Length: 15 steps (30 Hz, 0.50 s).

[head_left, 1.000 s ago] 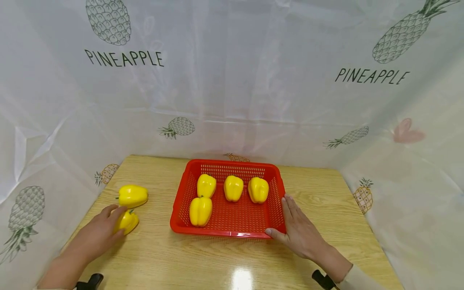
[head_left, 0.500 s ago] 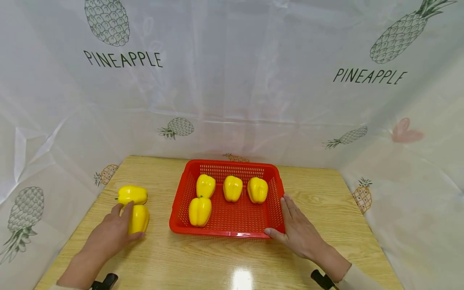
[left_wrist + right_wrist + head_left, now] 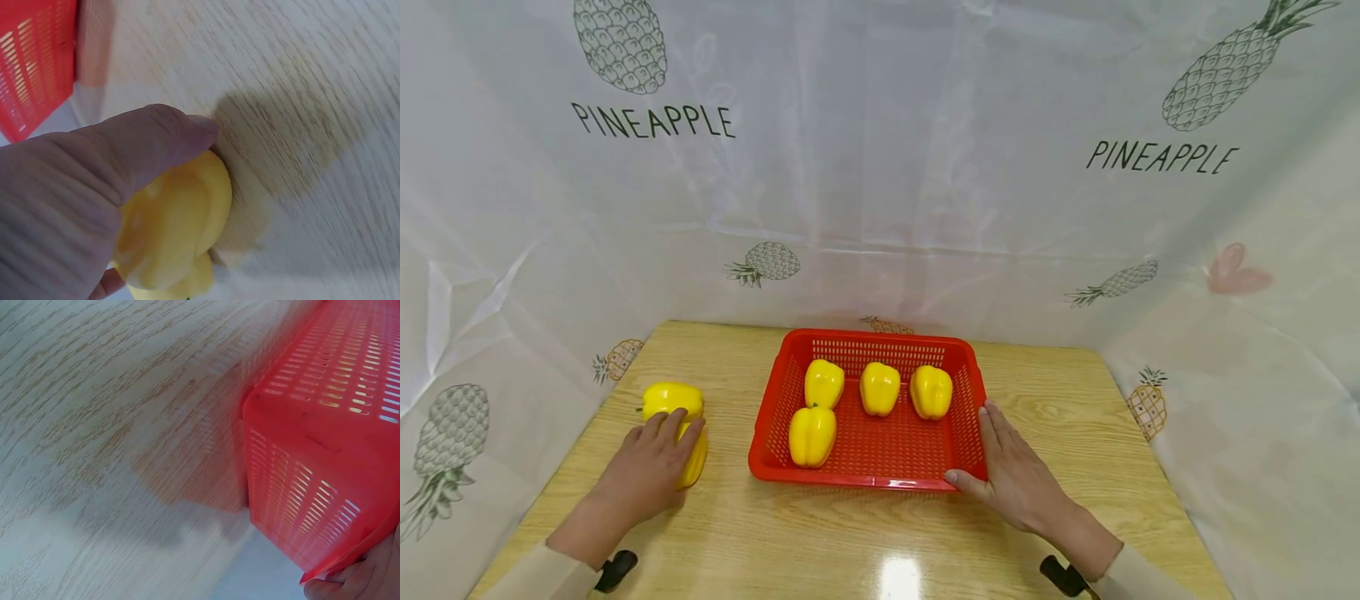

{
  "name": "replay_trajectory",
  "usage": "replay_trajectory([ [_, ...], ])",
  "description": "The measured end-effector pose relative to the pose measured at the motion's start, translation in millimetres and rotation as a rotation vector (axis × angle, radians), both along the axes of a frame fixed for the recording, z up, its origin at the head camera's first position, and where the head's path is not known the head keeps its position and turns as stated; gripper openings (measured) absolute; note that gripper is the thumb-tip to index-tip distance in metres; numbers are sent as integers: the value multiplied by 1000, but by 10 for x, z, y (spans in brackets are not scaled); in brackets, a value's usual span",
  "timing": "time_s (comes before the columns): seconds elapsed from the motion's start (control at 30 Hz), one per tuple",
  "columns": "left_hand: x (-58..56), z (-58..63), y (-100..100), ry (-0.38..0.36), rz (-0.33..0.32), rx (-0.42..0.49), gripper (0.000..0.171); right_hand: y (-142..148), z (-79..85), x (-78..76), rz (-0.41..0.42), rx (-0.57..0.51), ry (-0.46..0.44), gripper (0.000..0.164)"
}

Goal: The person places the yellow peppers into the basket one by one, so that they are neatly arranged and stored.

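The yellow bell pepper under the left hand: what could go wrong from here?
The left hand might knock the far bell pepper, which lies just beyond the near bell pepper it is holding.

The near bell pepper is glossy and rounded, so it could slip or roll if the hold is loose.

The red basket could shift if bumped, since the right hand steadies only its right side and near corner.
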<state>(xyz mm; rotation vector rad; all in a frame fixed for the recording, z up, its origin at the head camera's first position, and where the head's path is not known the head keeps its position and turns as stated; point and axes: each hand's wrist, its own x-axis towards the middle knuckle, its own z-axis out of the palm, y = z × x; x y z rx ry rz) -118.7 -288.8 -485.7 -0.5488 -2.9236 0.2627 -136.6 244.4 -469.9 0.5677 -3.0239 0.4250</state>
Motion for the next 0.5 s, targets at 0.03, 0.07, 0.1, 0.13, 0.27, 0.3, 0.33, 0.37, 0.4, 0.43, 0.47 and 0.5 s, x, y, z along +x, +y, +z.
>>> replay_trajectory([
  [0.03, -6, -2, 12, 0, 0, -12, 102, 1, 1, 1, -1, -2, -2, 111],
  [0.07, -12, -5, 22, -1, 2, -24, 101, 2, 2, 2, -2, -3, -5, 111],
  [0.1, -21, -6, 30, -2, 4, -33, 101, 3, 2, 2, -2, -5, -7, 111],
  [0.13, -29, -10, 36, -2, 7, -41, 101, 4, 2, 3, -2, -4, -10, 112],
  [0.27, -55, -12, 53, -12, 28, -41, 102, 5, 0, 1, -5, -8, -17, 112],
  [0.3, -61, -10, 57, -15, 34, -31, 103, 4, 0, 0, -5, -8, -17, 111],
  [0.33, -66, -7, 61, -19, 41, -16, 103, 4, -1, 0, -4, -8, -16, 111],
  [0.37, -71, -1, 64, -27, 50, -2, 103, 5, -1, -1, -4, -9, -14, 111],
  [0.4, -75, 3, 67, -34, 59, 16, 103, 5, -2, 0, -3, -9, -13, 111],
  [0.43, -80, 12, 72, -40, 69, 38, 104, 7, -2, 0, -3, -8, -11, 111],
  [0.47, -82, 20, 76, -42, 78, 61, 104, 8, -2, 1, -2, -8, -10, 110],
  [0.5, -85, 29, 78, -36, 82, 73, 103, 10, -3, 2, -2, -8, -10, 110],
])
